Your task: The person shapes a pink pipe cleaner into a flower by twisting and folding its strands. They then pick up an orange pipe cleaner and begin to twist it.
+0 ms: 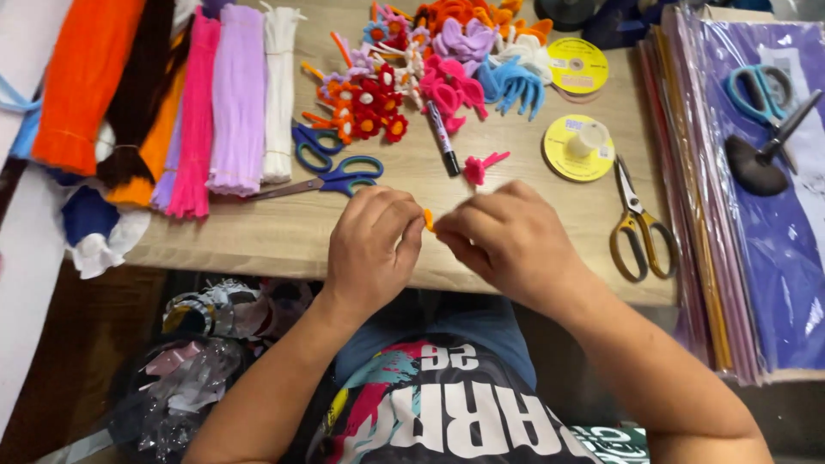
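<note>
Left hand point(371, 249): grip pinched shut on the orange bit point(428, 220), fingertips curled in tight.
Right hand point(507, 239): grip closed on the same piece from the 3 o'clock side, knuckles up.
Orange bit: tiny, fuzzy, squeezed between both hands just over the near edge of the wooden surface point(258, 232); mostly hidden, so shape is hard to tell.
At 12 o'clock of the hands: pink fuzzy flower point(478, 167), black marker point(443, 141), and past those a heap of small fuzzy flowers point(430, 60) in red, orange, pink, blue.
At 10 o'clock: blue scissors point(331, 167), then bundles of fuzzy stems point(198, 94), orange to white.
At 2 o'clock: yellow-handled scissors point(638, 230), two yellow spools point(577, 107).
At 3 o'clock, far off: stack of purple sheets point(756, 258) with more scissors on top.
</note>
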